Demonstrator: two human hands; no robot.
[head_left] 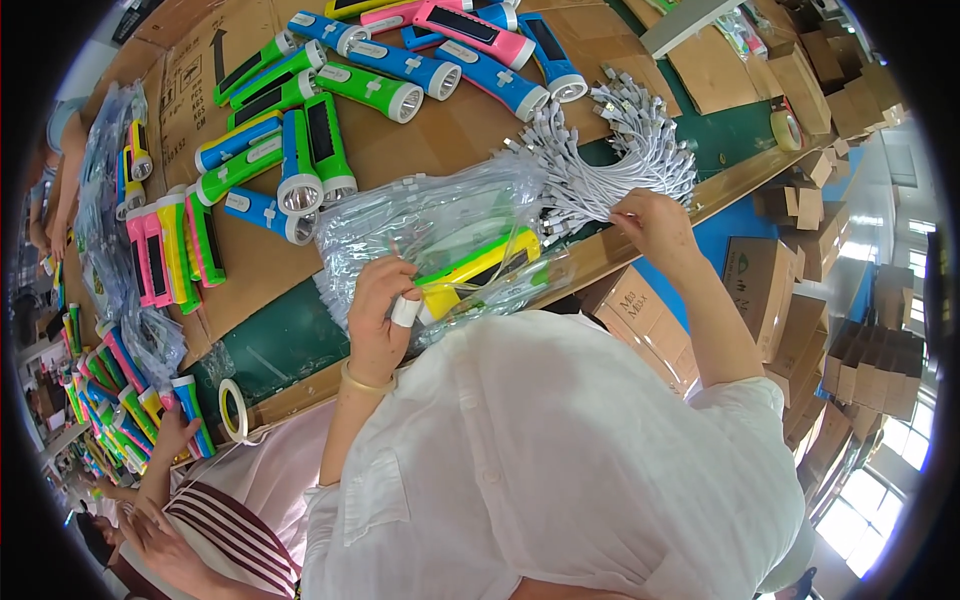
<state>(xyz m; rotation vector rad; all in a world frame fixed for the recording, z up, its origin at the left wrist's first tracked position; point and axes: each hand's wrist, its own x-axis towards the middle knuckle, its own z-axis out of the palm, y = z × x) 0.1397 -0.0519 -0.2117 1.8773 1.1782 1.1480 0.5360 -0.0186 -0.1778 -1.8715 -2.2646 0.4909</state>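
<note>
A yellow and green flashlight (480, 268) with a dark panel lies in front of me, with clear plastic around it. My left hand (378, 318) is closed at its left end; a white band or wrap shows on one digit. Part of the grip is hidden. Beneath and beyond the flashlight spreads a stack of clear plastic bags (365, 215). To the right, my right hand (655, 232) pinches at the near edge of a big bundle of white charging cables (600, 165). Exactly how many cables its fingertips hold cannot be seen.
Several blue, green and pink flashlights (375, 92) lie on a cardboard sheet (265, 300) across the table. A tape roll (786, 130) sits far right, another (233, 410) at the near left edge. Co-workers' hands (172, 440) are at left; cardboard boxes (760, 290) stand right.
</note>
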